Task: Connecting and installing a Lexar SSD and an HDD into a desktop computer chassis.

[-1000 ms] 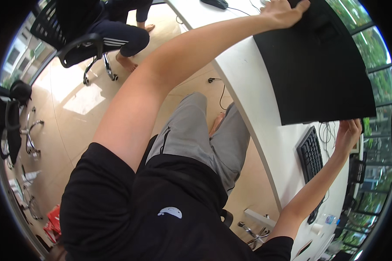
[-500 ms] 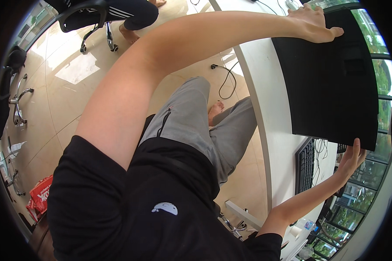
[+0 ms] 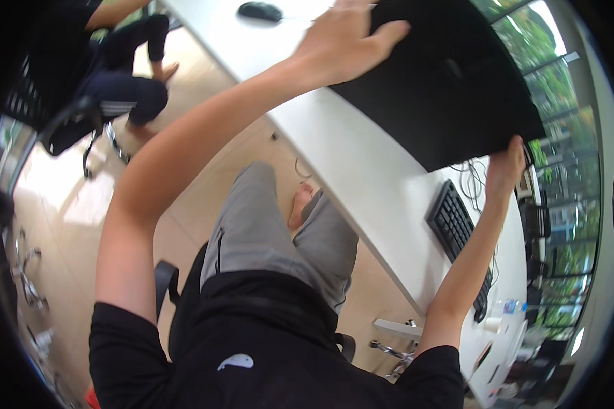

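A large flat black panel that looks like a monitor (image 3: 436, 88) is held over the white desk (image 3: 334, 143), with a dark recess on the face toward me. My left hand (image 3: 341, 48) is at its far left side, thumb stretched over the surface; the fingertips are cut off by the picture's upper edge. At the opposite side my right hand (image 3: 505, 167) grips the lower right corner, fingers pointing up along the edge. Beside my right forearm lies a black keyboard (image 3: 454, 221). Whether the panel rests on the desk, I cannot tell.
A black mouse (image 3: 260, 11) sits on the desk's far left part. Loose cables (image 3: 472, 180) lie behind the keyboard. A bottle (image 3: 512, 305) and a white cup (image 3: 492, 325) stand at the right. Another person (image 3: 133, 99) sits on a chair at the upper left.
My view has turned, so desk and panel appear rotated and the mouse has come into sight. My left arm is bent more, and both hands stay at the panel's sides.
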Available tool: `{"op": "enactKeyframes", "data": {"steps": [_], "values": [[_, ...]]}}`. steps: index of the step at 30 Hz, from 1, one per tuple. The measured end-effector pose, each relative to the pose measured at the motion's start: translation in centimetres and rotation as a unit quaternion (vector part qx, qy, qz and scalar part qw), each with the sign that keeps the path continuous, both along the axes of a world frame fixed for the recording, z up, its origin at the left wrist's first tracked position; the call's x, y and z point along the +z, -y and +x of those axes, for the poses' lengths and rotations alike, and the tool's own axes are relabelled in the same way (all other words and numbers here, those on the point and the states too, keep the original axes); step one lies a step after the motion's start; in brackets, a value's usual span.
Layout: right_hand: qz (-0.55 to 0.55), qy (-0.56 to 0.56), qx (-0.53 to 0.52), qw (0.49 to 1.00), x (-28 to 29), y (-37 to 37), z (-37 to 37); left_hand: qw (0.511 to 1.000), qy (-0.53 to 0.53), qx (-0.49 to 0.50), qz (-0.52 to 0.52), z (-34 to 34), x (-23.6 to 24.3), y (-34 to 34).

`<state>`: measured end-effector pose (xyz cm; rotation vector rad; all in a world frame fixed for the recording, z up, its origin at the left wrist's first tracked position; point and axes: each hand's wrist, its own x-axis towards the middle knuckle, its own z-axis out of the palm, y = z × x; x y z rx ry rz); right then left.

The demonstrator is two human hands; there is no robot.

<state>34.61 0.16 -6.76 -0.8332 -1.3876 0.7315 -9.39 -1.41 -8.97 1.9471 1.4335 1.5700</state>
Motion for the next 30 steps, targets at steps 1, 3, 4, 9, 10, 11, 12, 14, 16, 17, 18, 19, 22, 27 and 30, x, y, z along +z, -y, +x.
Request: {"op": "enactKeyframes", "data": {"steps": [1,3,4,9,10,11,12,14,16,17,18,19,22,27,30], "values": [[-0.012,0.013,-0.004,1.000,0.4,0.6,0.6,0.999,0.022,0.019,0.029,0.6,0.5,1.1],[-0.039,0.034,-0.028,0.998,1.5,1.7,-0.9,0.997,0.055,-0.022,0.047,-0.4,-0.6,-0.7],[-0.046,0.058,-0.048,0.996,2.3,2.3,-1.1,0.996,0.067,-0.028,0.044,-0.5,-0.2,-0.8],[-0.025,0.112,-0.186,0.976,5.4,6.0,-3.9,0.995,0.079,-0.020,0.057,0.2,2.1,-1.2],[-0.020,0.127,-0.213,0.969,5.6,6.2,-4.0,0.994,0.077,-0.006,0.076,0.6,2.6,-1.3],[-0.016,0.142,-0.238,0.961,5.8,6.4,-4.1,0.993,0.077,0.008,0.095,1.0,3.1,-1.4],[-0.012,0.135,-0.238,0.962,6.0,6.7,-4.5,0.991,0.065,0.019,0.116,1.3,3.6,-1.5],[0.003,0.162,-0.245,0.956,6.6,7.4,-5.3,0.991,0.035,0.043,0.125,2.2,4.4,-1.5],[0.018,0.168,-0.251,0.953,6.6,7.2,-5.0,0.987,-0.012,0.095,0.129,3.2,5.1,-1.2],[0.029,0.180,-0.257,0.949,6.7,7.2,-5.0,0.987,-0.015,0.094,0.132,3.9,5.3,-0.9],[0.030,0.176,-0.258,0.950,6.8,7.4,-5.0,0.976,-0.050,0.138,0.158,4.7,5.5,-0.5],[0.039,0.191,-0.258,0.946,7.1,7.6,-5.4,0.962,-0.084,0.182,0.184,5.3,5.7,-0.4],[0.057,0.203,-0.253,0.944,7.3,7.8,-6.0,0.956,-0.109,0.190,0.192,6.5,5.9,-0.5],[0.086,0.228,-0.262,0.934,7.4,8.1,-6.2,0.954,-0.148,0.216,0.149,7.4,6.6,-0.3],[0.093,0.250,-0.274,0.924,7.3,8.0,-6.1,0.952,-0.164,0.221,0.135,7.2,7.0,0.1]]}}
